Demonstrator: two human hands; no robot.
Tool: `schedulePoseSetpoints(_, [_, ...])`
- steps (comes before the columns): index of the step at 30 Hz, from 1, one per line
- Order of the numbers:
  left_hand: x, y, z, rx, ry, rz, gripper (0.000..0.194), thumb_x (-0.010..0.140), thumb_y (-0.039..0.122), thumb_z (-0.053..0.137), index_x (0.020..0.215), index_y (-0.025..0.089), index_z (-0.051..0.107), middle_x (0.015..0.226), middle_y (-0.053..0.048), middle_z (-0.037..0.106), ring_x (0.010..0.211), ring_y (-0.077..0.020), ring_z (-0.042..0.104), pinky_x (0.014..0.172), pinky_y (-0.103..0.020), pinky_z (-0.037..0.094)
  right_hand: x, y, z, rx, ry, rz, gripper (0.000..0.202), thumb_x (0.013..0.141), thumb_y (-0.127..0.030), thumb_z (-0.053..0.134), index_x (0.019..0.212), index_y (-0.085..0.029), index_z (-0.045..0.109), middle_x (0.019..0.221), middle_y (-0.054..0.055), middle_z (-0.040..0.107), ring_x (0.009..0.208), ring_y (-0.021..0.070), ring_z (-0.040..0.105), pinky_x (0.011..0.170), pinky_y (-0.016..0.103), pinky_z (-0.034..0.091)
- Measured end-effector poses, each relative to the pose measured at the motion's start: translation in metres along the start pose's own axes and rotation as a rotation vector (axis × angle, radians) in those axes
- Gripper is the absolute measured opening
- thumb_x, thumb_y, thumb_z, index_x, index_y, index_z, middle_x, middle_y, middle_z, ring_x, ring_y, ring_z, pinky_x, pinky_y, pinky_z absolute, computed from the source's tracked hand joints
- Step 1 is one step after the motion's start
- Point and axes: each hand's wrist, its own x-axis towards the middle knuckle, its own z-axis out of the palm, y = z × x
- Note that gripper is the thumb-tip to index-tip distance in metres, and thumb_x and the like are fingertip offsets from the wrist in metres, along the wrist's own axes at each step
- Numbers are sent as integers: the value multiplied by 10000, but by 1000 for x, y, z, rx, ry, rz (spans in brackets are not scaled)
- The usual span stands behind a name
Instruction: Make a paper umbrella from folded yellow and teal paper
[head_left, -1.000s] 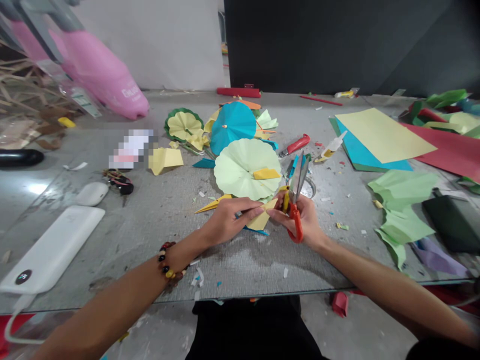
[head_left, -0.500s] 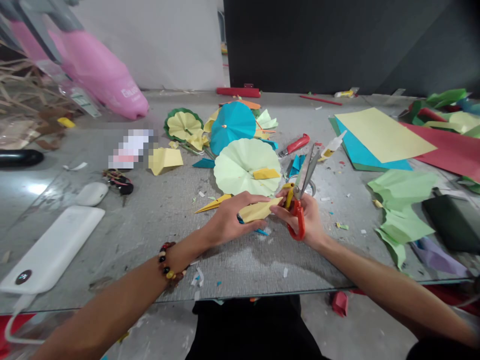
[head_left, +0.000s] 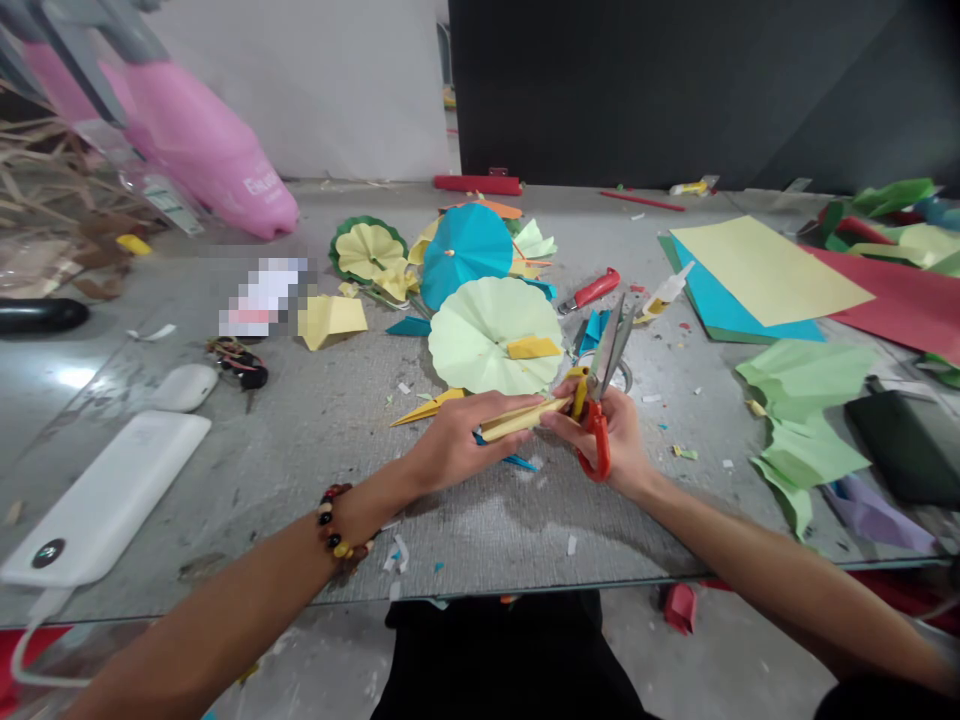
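Between my hands is a folded yellow paper piece (head_left: pixel 514 419), its layers slightly parted. My left hand (head_left: pixel 461 440) grips its left part, fingers above and thumb below. The thumb of my right hand (head_left: pixel 619 440) presses on its right end. Scissors (head_left: pixel 598 430) with red and yellow handles are held in that same hand, blades pointing up and away. Just beyond lies a pale green scalloped paper disc (head_left: pixel 480 330) with a small yellow strip (head_left: pixel 534 347) on it. A yellow folded paper point (head_left: pixel 424 409) and blue paper scraps (head_left: pixel 519 462) lie close to my left hand.
Behind stand a blue paper umbrella shape (head_left: pixel 469 250), a red cutter (head_left: pixel 596 290) and a glue bottle (head_left: pixel 667 290). Coloured sheets (head_left: pixel 765 265) and crumpled green paper (head_left: pixel 810 410) are at right. A white power bank (head_left: pixel 112 490) and pink spray bottle (head_left: pixel 202 140) occupy the left.
The yellow paper has tilted in my hands, so its broad face now shows as narrow, parted layers. My hands and the scissors stay in nearly the same place.
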Motion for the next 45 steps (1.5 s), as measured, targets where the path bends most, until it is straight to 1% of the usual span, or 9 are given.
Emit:
schedulePoseSetpoints(7, [-1, 1, 1, 22, 11, -12, 359, 963, 324, 681, 1300, 201, 689, 1245, -86, 759, 1100, -198, 750, 961, -300, 606, 1, 1, 0, -34, 4, -20, 392, 677, -427, 902, 913, -230, 660, 730, -30, 653, 655, 142, 616, 618, 282, 527])
schedulePoseSetpoints(13, [-1, -3, 1, 9, 12, -2, 316, 978, 310, 671, 1275, 209, 704, 1183, -76, 778, 1031, -168, 754, 932, -275, 599, 0, -2, 2, -53, -1, -4, 425, 656, -481, 910, 887, -238, 649, 673, -39, 606, 586, 134, 567, 553, 282, 488])
schedulePoseSetpoints(17, [-1, -5, 1, 27, 14, 43, 404, 915, 360, 753, 1283, 201, 698, 1168, -88, 771, 1017, -178, 750, 902, -284, 605, 0, -3, 2, -70, 3, -11, 414, 662, -476, 909, 893, -248, 651, 676, -40, 601, 588, 134, 562, 547, 282, 473])
schedulePoseSetpoints(24, [-5, -9, 4, 178, 15, 128, 338, 994, 264, 641, 1326, 202, 673, 1186, -72, 782, 1002, -171, 769, 864, -275, 614, 1, -5, 3, -61, -7, -3, 429, 644, -503, 914, 874, -262, 644, 687, -30, 638, 599, 156, 590, 579, 322, 513])
schedulePoseSetpoints(31, [-4, -8, 5, 190, 40, 95, 275, 1011, 311, 614, 1222, 175, 728, 1090, -79, 806, 947, -179, 782, 828, -259, 606, 1, -4, 2, -41, 19, -9, 425, 641, -486, 928, 890, -259, 668, 749, -11, 682, 665, 180, 648, 646, 349, 551])
schedulePoseSetpoints(35, [-4, -5, 4, 176, -1, 10, 266, 1026, 350, 586, 1165, 183, 739, 1032, -71, 806, 888, -166, 771, 793, -250, 586, 1, -4, 3, -72, 20, -16, 425, 650, -515, 913, 873, -251, 666, 787, 3, 701, 688, 191, 663, 649, 355, 556])
schedulePoseSetpoints(39, [-3, -4, 2, 180, -36, 12, 287, 1051, 370, 534, 1097, 169, 733, 918, -59, 784, 817, -150, 739, 751, -243, 554, 0, -4, 3, -77, -3, -33, 430, 668, -535, 888, 872, -237, 656, 779, 1, 689, 701, 191, 668, 646, 342, 562])
schedulePoseSetpoints(42, [-3, -5, 2, 206, -67, 48, 339, 1028, 445, 568, 1174, 167, 696, 926, -63, 758, 837, -162, 714, 772, -263, 547, 1, -5, 3, -85, 22, -40, 415, 671, -502, 892, 874, -234, 650, 745, -13, 646, 683, 172, 638, 643, 322, 557])
schedulePoseSetpoints(45, [-3, -6, 3, 253, -54, 101, 501, 951, 520, 665, 1322, 186, 617, 1010, -71, 745, 887, -179, 689, 833, -299, 551, 1, -7, 3, -66, 57, -23, 407, 673, -469, 897, 889, -232, 646, 713, -29, 612, 638, 143, 596, 615, 297, 537])
